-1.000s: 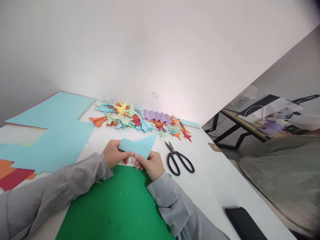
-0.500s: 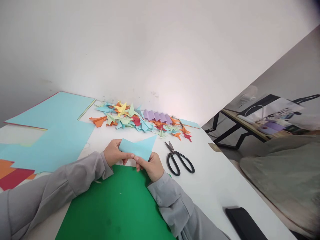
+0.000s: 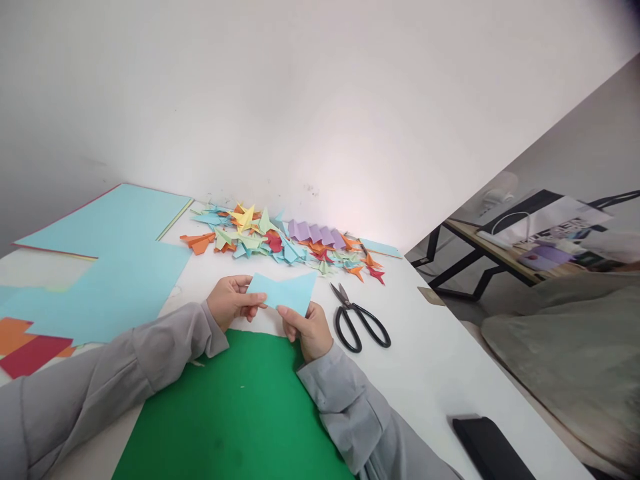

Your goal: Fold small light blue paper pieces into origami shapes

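Observation:
A light blue sheet of paper (image 3: 285,292), folded with a V-shaped dip along its top edge, is held up between both hands. My left hand (image 3: 234,300) pinches its left end, thumb on the near face. On the lower right, my right hand (image 3: 309,328) grips the same paper with its thumb in front and fingers behind. Below the hands lies a green sheet (image 3: 230,407). Black-handled scissors (image 3: 357,320) rest with parted blades just right of my right hand.
Folded paper shapes in many colours (image 3: 250,233) are heaped along the wall, with a purple pleated strip (image 3: 315,233) among them. Large light blue sheets (image 3: 135,280) and orange and red pieces (image 3: 37,353) lie at left. A black flat object (image 3: 493,443) sits near the right edge.
My hands have drawn slightly apart; the thumbs no longer meet. The blue paper has shifted a little right and looks flatter towards me.

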A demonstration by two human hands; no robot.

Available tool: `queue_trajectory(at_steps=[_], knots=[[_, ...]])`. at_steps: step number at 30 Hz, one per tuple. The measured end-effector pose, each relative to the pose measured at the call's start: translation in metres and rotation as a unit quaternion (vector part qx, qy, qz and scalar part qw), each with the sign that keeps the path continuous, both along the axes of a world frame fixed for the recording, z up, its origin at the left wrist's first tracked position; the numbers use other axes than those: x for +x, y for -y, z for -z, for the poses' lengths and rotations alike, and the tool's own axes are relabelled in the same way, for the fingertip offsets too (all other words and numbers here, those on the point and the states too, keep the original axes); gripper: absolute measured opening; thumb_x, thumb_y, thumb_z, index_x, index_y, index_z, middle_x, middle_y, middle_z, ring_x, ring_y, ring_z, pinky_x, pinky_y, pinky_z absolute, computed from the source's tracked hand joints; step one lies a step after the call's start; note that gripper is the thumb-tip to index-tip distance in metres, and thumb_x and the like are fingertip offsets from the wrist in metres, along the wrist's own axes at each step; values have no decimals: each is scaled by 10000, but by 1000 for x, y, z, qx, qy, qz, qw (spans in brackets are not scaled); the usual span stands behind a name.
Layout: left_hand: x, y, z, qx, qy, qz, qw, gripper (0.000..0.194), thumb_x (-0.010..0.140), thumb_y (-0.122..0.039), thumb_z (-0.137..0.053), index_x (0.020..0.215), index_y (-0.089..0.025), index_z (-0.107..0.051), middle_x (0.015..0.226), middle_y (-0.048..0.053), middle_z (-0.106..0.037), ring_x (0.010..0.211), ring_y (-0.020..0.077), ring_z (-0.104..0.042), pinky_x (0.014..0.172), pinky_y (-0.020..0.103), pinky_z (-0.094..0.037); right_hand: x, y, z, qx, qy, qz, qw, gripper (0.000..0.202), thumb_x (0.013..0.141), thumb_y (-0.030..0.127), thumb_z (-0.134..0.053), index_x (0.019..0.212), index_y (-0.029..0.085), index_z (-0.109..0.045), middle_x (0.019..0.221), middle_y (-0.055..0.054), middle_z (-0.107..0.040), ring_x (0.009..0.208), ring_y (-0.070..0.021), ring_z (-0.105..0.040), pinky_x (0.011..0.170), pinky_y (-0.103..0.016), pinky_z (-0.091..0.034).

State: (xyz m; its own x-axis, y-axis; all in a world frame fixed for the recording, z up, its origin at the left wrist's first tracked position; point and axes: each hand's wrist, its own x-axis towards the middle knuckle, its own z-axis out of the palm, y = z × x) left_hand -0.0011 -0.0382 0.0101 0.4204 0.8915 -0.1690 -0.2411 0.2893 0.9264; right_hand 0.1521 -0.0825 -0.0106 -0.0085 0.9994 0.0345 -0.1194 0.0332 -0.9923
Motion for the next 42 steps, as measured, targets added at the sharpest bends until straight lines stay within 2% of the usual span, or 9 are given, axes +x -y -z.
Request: queue_trajectory(at_steps=[11, 16, 20, 23, 25, 30, 35, 38, 42], knots=[[0, -1, 0, -54, -8, -20, 998, 241, 688, -214, -645, 859, -69, -559, 612, 94, -668, 516, 148, -635, 433, 204, -504, 0, -3, -6, -27, -148, 40, 988, 453, 613, 379, -684, 355, 174, -372, 245, 95, -280, 225, -27, -248, 320, -212, -106], [-1, 0, 6, 88, -83, -82, 989, 456, 756, -272, -561, 1155, -89, -437, 811, 111, -669, 713, 194, -653, 592, 316, -543, 2, -5, -3, -26, -163, 76, 983, 409, 619, 413, -682, 421, 163, -425, 263, 102, -299, 233, -23, -258, 299, -183, -119], [-6, 4, 9, 454, -215, -202, 841, 379, 725, -244, -585, 1091, -170, -518, 1155, 131, -543, 1047, 232, -518, 839, 402, -454, 2, -6, -2, -30, -155, 80, 984, 406, 611, 439, -681, 436, 159, -444, 265, 101, -313, 233, -24, -269, 289, -175, -122], [-10, 7, 8, 656, -282, -154, 683, 208, 711, -182, -595, 917, -208, -608, 1126, 102, -560, 1058, 234, -485, 869, 432, -401, 2, -5, -3, -41, -151, 58, 986, 416, 611, 466, -670, 437, 161, -448, 261, 94, -330, 227, -27, -267, 284, -178, -130], [-10, 7, 7, 708, -297, -135, 626, 143, 730, -150, -569, 847, -218, -616, 1089, 84, -585, 1025, 219, -498, 836, 416, -409, 2, -5, -4, -46, -140, 35, 988, 428, 614, 480, -661, 429, 163, -441, 261, 88, -343, 222, -29, -271, 282, -182, -138], [-10, 4, 7, 753, -274, -131, 584, 120, 748, -87, -526, 743, -192, -583, 965, 58, -648, 929, 183, -541, 771, 365, -431, 2, -4, -4, -54, -94, 14, 994, 474, 619, 494, -650, 387, 175, -388, 245, 85, -320, 200, -36, -281, 278, -193, -114], [-10, 4, 8, 756, -266, -119, 586, 124, 767, -85, -492, 769, -177, -573, 944, 63, -660, 915, 170, -550, 761, 343, -439, 2, -3, -1, -8, -25, 124, 992, 497, 686, 484, -589, 387, 203, -308, 258, 95, -263, 224, -47, -262, 290, -202, -150], [-11, 4, 9, 745, -287, -115, 591, 135, 781, -107, -466, 757, -177, -579, 936, 69, -659, 908, 174, -553, 753, 347, -443, 3, 4, -3, 118, 150, 224, 956, 329, 745, 385, -552, 500, 190, -451, 412, 38, -454, 384, -89, -413, 401, -223, -334], [-12, 5, 11, 745, -300, -97, 587, 152, 775, -98, -452, 776, -173, -584, 949, 77, -651, 920, 180, -544, 763, 352, -442, -1, 15, -8, 363, 409, 210, 810, 126, 732, 221, -545, 835, 177, -602, 827, -78, -571, 794, -204, -539, 690, -357, -426]])
